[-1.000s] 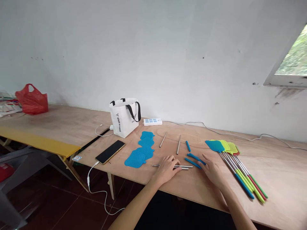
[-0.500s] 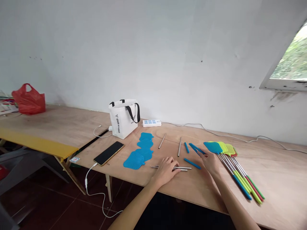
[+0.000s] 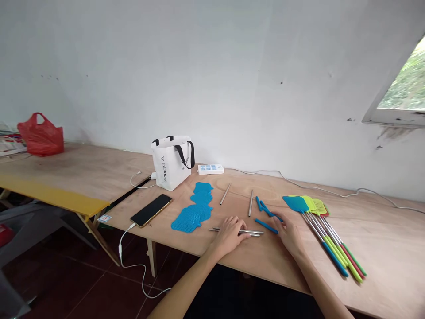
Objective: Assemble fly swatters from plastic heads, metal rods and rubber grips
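My left hand (image 3: 229, 233) lies low over a few thin metal tubes (image 3: 254, 232) near the table's front edge, its fingers curled across them and the thumb on the near side. To the right, my right hand (image 3: 288, 231) has its fingertips on one end of a blue handle sleeve (image 3: 266, 209). Another blue sleeve (image 3: 258, 203) touches or nearly touches that one, and a third sleeve (image 3: 266, 226) lies closer to me. Two more metal tubes, a left tube (image 3: 225, 194) and a right tube (image 3: 250, 203), lie farther back. Blue fly swatter heads (image 3: 186, 219) overlap in a row on the left.
Assembled fly swatters (image 3: 327, 235) in several colours lie fanned at right. A phone (image 3: 151, 210) on a cable, a white bag (image 3: 172, 166) and a power strip (image 3: 210, 169) stand left and back. A red plastic bag (image 3: 41, 137) sits on the far-left table.
My right hand has shifted slightly left and nearer to me. The far blue sleeves under its fingertips have separated and changed angle. My left hand stays on the metal tubes.
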Action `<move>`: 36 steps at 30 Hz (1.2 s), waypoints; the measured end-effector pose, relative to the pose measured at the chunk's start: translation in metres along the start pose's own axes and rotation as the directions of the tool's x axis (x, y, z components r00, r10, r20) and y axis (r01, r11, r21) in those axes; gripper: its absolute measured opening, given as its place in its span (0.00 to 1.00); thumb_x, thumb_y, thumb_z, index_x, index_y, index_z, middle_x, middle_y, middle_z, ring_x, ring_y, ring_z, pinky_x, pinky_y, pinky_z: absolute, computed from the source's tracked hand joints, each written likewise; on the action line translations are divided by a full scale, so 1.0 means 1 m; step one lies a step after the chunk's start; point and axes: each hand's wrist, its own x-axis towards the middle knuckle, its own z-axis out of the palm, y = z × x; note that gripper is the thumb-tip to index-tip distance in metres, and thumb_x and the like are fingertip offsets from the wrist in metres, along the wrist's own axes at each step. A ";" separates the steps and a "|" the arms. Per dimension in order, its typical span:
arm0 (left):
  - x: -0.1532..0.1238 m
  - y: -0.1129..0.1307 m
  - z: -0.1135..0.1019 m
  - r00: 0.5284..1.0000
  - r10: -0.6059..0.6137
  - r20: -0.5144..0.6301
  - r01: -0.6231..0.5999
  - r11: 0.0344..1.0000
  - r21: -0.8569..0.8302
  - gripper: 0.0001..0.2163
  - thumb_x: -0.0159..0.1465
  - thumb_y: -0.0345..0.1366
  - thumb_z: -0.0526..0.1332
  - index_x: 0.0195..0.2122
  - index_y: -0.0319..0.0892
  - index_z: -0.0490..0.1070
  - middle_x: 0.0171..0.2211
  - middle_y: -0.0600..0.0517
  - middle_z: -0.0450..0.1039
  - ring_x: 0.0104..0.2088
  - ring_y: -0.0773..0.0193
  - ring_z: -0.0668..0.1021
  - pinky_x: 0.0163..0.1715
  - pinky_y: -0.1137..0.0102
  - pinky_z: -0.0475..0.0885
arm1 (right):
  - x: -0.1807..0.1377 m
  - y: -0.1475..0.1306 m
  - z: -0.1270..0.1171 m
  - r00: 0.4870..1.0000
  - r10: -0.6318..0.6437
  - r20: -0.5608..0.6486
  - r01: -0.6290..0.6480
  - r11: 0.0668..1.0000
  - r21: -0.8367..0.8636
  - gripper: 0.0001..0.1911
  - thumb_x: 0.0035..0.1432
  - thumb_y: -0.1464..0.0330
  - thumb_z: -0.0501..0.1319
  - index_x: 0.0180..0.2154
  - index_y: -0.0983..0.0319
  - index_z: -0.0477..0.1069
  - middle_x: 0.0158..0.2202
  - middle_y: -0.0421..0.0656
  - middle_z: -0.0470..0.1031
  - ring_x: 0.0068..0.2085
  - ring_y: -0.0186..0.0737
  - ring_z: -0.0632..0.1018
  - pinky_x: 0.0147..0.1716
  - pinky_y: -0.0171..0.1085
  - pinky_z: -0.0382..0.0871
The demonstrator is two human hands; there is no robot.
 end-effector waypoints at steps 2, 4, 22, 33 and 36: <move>0.000 0.001 -0.001 1.000 -0.015 0.001 0.015 1.000 -0.001 0.10 0.67 0.45 0.67 0.40 0.45 0.72 0.42 0.52 0.73 0.45 0.56 0.75 0.47 0.63 0.66 | -0.014 -0.005 -0.007 0.999 0.047 -0.008 -0.046 0.998 0.036 0.27 0.63 0.48 0.54 0.48 0.59 0.76 0.46 0.49 0.81 0.46 0.52 0.80 0.44 0.46 0.73; 0.000 0.003 -0.002 1.000 -0.015 0.005 0.015 1.000 0.016 0.10 0.67 0.45 0.67 0.40 0.44 0.73 0.42 0.52 0.73 0.45 0.56 0.75 0.46 0.63 0.66 | -0.027 -0.008 -0.013 0.996 0.081 -0.027 -0.079 0.994 0.075 0.26 0.64 0.47 0.53 0.47 0.59 0.75 0.41 0.47 0.81 0.43 0.50 0.80 0.43 0.43 0.73; 0.000 0.009 -0.008 0.998 0.067 0.019 -0.068 0.995 0.077 0.10 0.75 0.42 0.54 0.40 0.45 0.70 0.40 0.52 0.75 0.43 0.58 0.74 0.45 0.64 0.65 | -0.047 -0.014 -0.016 0.989 0.129 0.079 -0.142 0.968 0.206 0.26 0.61 0.43 0.58 0.38 0.59 0.75 0.33 0.44 0.78 0.38 0.47 0.77 0.40 0.41 0.72; -0.001 0.013 -0.014 0.993 0.111 0.039 -0.107 0.989 -0.098 0.09 0.75 0.43 0.56 0.39 0.46 0.70 0.40 0.53 0.74 0.44 0.60 0.75 0.45 0.67 0.67 | -0.048 -0.023 -0.010 0.972 0.041 0.232 -0.038 0.999 -0.018 0.25 0.68 0.45 0.49 0.35 0.56 0.71 0.24 0.39 0.71 0.28 0.43 0.74 0.32 0.39 0.66; -0.002 0.013 -0.015 0.994 0.099 0.054 -0.092 0.987 -0.133 0.07 0.74 0.41 0.56 0.41 0.46 0.70 0.41 0.53 0.75 0.45 0.61 0.76 0.46 0.68 0.68 | -0.049 -0.022 -0.002 0.957 -0.025 0.290 0.044 0.997 -0.058 0.25 0.70 0.47 0.47 0.37 0.55 0.72 0.27 0.40 0.75 0.31 0.45 0.77 0.34 0.40 0.67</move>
